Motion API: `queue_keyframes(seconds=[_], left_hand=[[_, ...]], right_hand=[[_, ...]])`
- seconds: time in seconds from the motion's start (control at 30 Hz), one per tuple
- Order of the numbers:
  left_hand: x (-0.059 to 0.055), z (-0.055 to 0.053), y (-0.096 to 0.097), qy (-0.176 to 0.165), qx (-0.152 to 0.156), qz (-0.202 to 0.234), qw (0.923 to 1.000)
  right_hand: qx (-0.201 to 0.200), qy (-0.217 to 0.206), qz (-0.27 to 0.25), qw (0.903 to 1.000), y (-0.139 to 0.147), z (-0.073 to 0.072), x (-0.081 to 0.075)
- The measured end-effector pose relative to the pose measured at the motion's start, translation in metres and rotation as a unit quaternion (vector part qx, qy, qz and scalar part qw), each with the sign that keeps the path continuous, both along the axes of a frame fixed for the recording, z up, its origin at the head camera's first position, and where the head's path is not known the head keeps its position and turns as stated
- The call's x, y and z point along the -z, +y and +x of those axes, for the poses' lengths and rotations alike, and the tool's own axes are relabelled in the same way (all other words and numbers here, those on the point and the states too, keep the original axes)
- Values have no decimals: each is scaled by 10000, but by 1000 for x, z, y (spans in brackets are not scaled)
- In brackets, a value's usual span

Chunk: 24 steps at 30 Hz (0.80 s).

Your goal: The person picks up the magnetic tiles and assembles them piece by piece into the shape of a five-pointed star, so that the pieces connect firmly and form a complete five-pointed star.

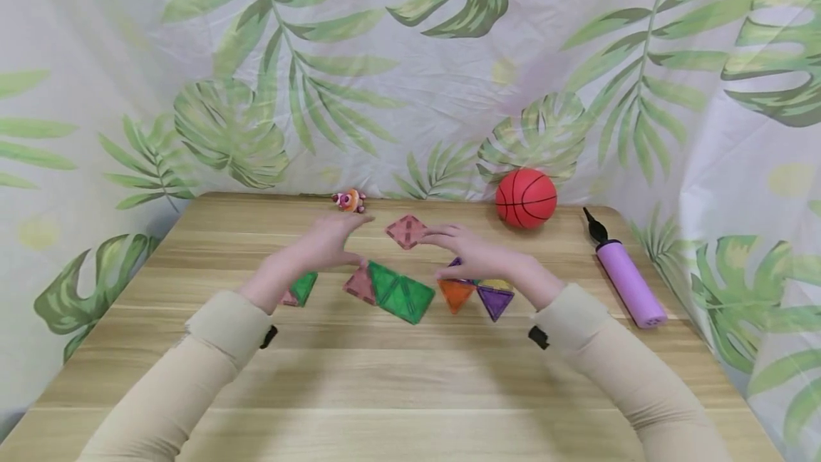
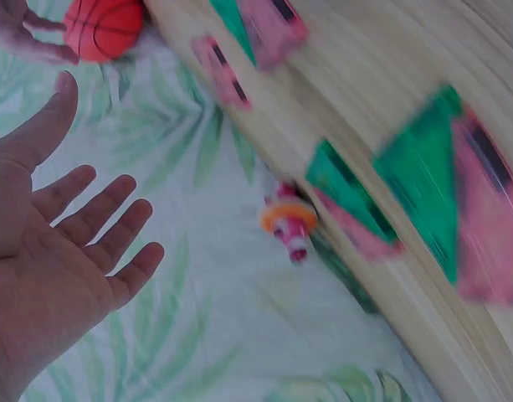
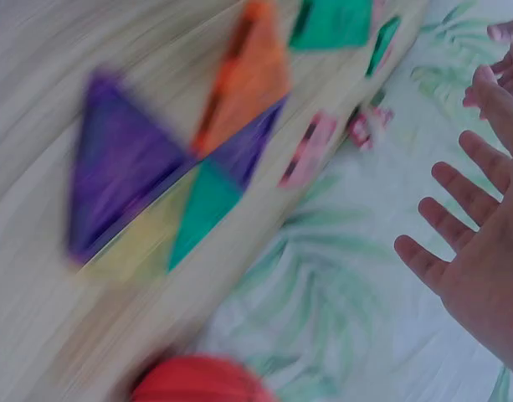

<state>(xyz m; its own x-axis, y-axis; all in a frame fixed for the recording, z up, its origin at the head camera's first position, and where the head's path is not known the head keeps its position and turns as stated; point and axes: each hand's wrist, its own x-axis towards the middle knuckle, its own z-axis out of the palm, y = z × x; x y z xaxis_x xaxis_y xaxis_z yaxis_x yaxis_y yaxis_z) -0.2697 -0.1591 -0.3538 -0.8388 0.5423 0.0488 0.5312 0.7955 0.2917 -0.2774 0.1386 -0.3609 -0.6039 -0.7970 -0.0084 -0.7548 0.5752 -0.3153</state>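
Both hands hover above the table with nothing in them. My left hand (image 1: 327,242) has its fingers extended and spread, palm facing inward; the left wrist view shows the same hand (image 2: 64,226). Opposite it, my right hand (image 1: 471,252) is held likewise, fingers apart in the right wrist view. Below and between them lie flat translucent tiles: a pink triangle (image 1: 362,285) joined to green triangles (image 1: 400,292), and a pink diamond (image 1: 407,232) farther back. A green and pink piece (image 1: 304,289) sits under my left forearm. Orange (image 1: 456,294), purple (image 1: 494,301) and yellow tiles are partly hidden by my right hand.
A red ball (image 1: 526,198) with black lines stands at the back right. Along the right edge lies a purple hand pump (image 1: 628,280) with a black nozzle. A small pink and orange figurine (image 1: 350,200) is at the back edge, before a leaf-patterned curtain (image 1: 410,77).
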Motion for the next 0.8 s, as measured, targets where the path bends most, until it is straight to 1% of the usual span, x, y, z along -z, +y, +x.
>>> queue_keyframes(seconds=[0.07, 0.17, 0.23, 0.33, 0.43, 0.57, 0.67, 0.77, 0.8], left_hand=[[5, -2, 18, -105, 162, 82, 9998], [14, -8, 42, -238, 315, 211, 9990], [21, -14, 56, -246, 506, 309, 9979], [33, -22, 77, -193, 797, 383, 9959], [44, -28, 95, -301, 1024, 487, 9931], [58, -34, 116, -632, 1102, 508, 9906], [66, -38, 129, -816, 1142, 305, 9896], [72, -41, 138, -1056, 1126, 155, 9879], [75, -42, 141, -1064, 1131, 82, 9878]], right_hand=[[182, -1, -21, 9998, 18, 0, 1], [481, 44, -80, 9988, 43, -3, 5], [672, 77, -89, 9977, 59, -5, 9], [863, -75, -127, 9962, 78, -9, 19], [1004, -287, -87, 9945, 92, -12, 32], [1155, -434, 2, 9924, 105, -16, 48], [1362, -577, 54, 9890, 112, -18, 57], [1523, -727, 85, 9856, 115, -19, 62], [1542, -756, 94, 9851, 116, -19, 63]])
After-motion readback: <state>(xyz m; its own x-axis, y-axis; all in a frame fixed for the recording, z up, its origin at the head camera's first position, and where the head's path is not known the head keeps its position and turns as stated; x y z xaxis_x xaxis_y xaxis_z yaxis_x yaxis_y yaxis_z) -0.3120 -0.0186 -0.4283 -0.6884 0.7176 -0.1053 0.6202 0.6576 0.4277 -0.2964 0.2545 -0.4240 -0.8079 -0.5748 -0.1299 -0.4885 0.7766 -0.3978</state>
